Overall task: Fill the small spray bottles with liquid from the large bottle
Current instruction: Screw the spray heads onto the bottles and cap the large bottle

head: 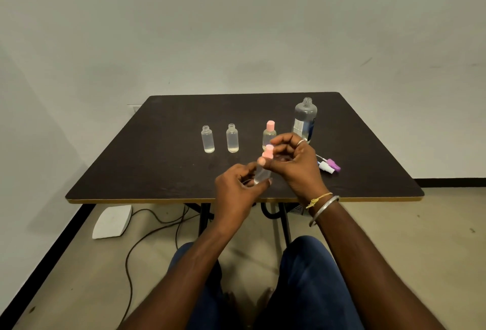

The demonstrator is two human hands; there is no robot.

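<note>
Bottle (261, 173) with pink cap (268, 151) held tilted between both hands, just in front of large bottle (305, 119): left hand (236, 190) grips body, right hand (294, 164) pinches cap.

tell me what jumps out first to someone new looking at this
Front and centre, the left hand grips a small clear plastic bottle while the right hand works its pink spray cap. Behind stand two uncapped small clear bottles at left, and a large clear uncapped bottle at far right on the dark square table.
</note>
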